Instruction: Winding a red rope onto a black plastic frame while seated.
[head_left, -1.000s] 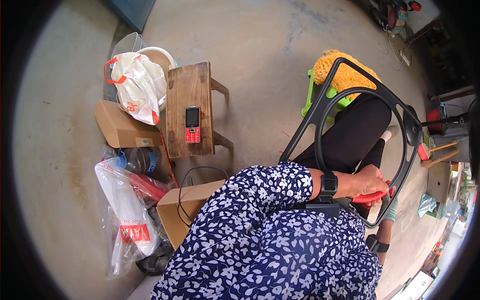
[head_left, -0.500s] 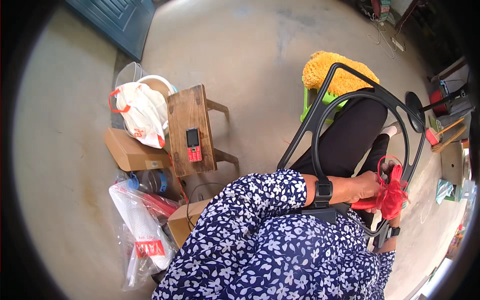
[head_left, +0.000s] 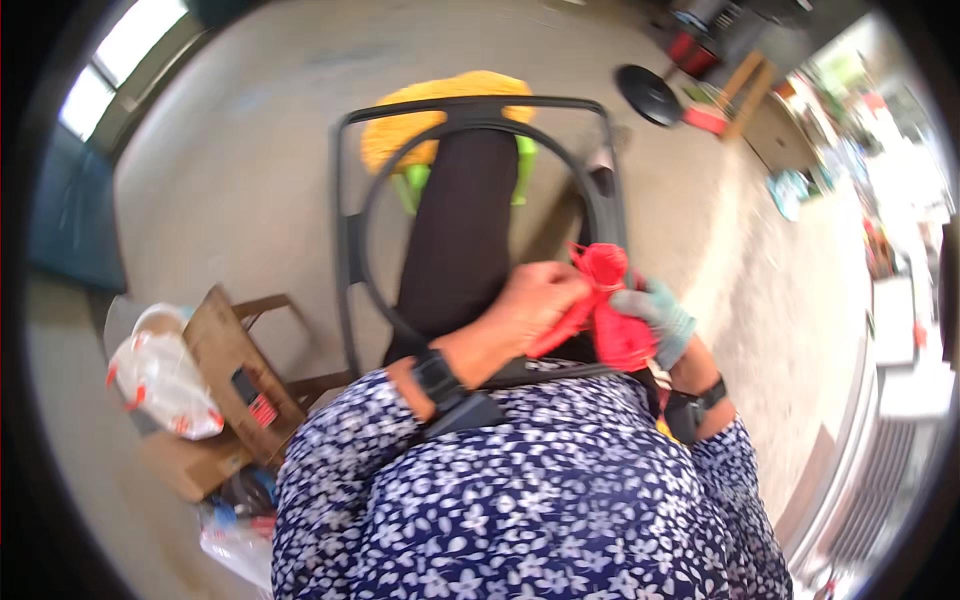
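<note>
The concrete floor [head_left: 250, 180] spreads out on every side beyond the hands. Just ahead of both hands stands a black frame [head_left: 350, 250], a rounded rectangle with a ring set inside it, propped over the person's dark-clothed leg [head_left: 460, 230]. Farther ahead of the hands, past the top bar of the frame, a yellow woven cushion [head_left: 420, 125] lies on a green plastic stool [head_left: 415, 180].

Well off to the left of the left hand, a small wooden stool [head_left: 225, 350] stands on the floor with a red and black phone [head_left: 255, 398] lying on its top. A white plastic bag [head_left: 160, 380] with red print rests against that stool on its far side from the hands, and a cardboard box [head_left: 190, 465] sits just below it.

The left hand [head_left: 535, 305], bare and with a black watch on the wrist, is closed around the red netting [head_left: 610, 310] from the left. The right hand [head_left: 660, 315], in a pale blue-green glove, grips the same bunch from the right. The netting sits bunched between the two hands, close to the person's chest, touching the lower bar of the frame or just in front of it; I cannot tell which.
</note>
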